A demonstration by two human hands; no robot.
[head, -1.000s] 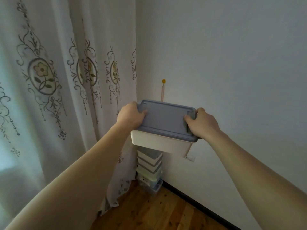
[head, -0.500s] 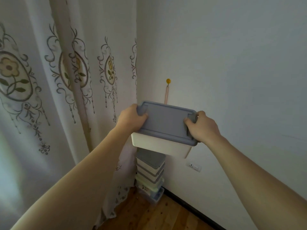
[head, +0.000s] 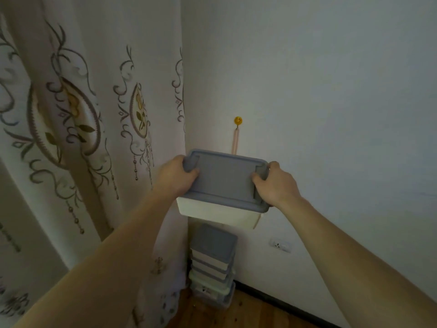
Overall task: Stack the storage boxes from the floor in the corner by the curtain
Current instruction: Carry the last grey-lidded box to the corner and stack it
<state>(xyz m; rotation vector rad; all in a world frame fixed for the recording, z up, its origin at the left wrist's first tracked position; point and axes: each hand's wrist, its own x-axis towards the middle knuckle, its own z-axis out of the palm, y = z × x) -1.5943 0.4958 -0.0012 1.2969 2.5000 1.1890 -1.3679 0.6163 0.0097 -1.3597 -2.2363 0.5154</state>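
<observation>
I hold a white storage box with a grey-blue lid (head: pixel 224 183) in the air, level, near the corner. My left hand (head: pixel 176 177) grips its left end, thumb curled over the lid. My right hand (head: pixel 274 185) grips the right end the same way. Below the held box, a stack of several similar lidded boxes (head: pixel 212 261) stands on the floor in the corner, against the wall and next to the curtain (head: pixel 94 138). The held box hangs well above the stack's top lid and hides part of it.
A patterned white curtain fills the left side. The white wall carries a yellow hook (head: pixel 238 120) with a pink strap, and a socket (head: pixel 280 245) low on the right. Wooden floor (head: pixel 248 313) and a dark skirting board run along the bottom.
The view has shifted closer to the corner and the curtain pattern has slid left. The held box sits a little nearer the wall, and more of the stack below it shows.
</observation>
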